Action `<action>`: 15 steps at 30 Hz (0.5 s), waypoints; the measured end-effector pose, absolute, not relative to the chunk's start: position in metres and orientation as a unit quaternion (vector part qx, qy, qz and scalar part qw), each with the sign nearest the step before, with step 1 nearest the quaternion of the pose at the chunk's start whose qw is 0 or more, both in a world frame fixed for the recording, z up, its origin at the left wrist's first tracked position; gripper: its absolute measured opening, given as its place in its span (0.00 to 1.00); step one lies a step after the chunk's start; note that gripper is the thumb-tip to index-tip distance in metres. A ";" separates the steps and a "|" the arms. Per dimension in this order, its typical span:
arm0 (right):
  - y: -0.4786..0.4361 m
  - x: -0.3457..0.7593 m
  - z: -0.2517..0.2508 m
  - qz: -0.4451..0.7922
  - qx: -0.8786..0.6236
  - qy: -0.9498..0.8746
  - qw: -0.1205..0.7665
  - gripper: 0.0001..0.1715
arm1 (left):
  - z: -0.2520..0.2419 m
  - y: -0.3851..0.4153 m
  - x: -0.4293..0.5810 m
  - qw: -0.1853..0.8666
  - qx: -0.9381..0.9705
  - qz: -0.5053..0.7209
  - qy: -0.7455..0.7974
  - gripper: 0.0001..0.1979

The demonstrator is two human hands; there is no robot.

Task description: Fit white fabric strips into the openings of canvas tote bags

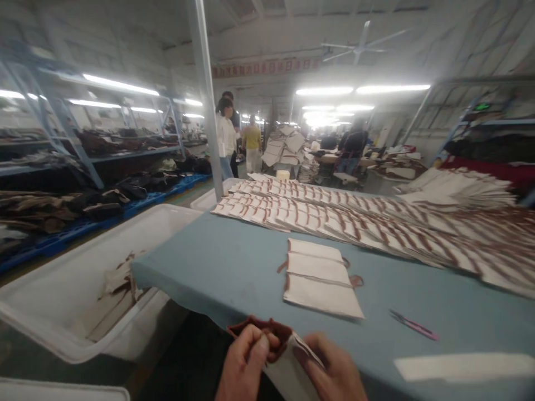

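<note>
A cream fabric piece with a brown edge is held at the near edge of the blue-green table. My left hand is closed on its brown edge, fingers curled in at the opening. My right hand grips the cream side of the same piece, thumb on the near face. Beyond the hands, a flat cream piece with brown straps lies on the table. To the right rest pink-handled snips.
Long overlapping rows of cream pieces with brown trim cover the table's far side. A white bin with fabric stands at left, near a metal post. A pale strip lies front right. Several people stand farther back.
</note>
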State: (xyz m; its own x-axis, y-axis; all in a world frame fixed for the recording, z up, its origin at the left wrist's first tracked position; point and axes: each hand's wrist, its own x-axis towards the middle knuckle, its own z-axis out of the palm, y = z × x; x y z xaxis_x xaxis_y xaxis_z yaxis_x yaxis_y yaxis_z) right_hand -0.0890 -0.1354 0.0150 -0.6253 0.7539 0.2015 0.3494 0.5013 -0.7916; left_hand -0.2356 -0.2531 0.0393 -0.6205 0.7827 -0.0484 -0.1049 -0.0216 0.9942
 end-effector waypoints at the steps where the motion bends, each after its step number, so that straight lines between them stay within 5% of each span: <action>1: -0.133 -0.087 0.026 0.407 -0.338 -0.808 0.259 0.22 | 0.047 -0.251 -0.238 0.344 0.278 0.653 0.614 0.24; 9: -0.120 -0.067 0.070 0.441 -0.339 -0.782 0.283 0.14 | 0.065 -0.222 -0.239 0.400 -0.089 0.810 0.419 0.05; 13: -0.118 -0.060 0.049 0.364 -0.293 -0.830 0.304 0.16 | 0.053 -0.225 -0.226 0.486 0.066 0.731 0.474 0.18; 15: -0.117 -0.063 0.036 0.303 -0.258 -0.858 0.324 0.17 | 0.047 -0.228 -0.221 0.437 0.160 0.694 0.550 0.24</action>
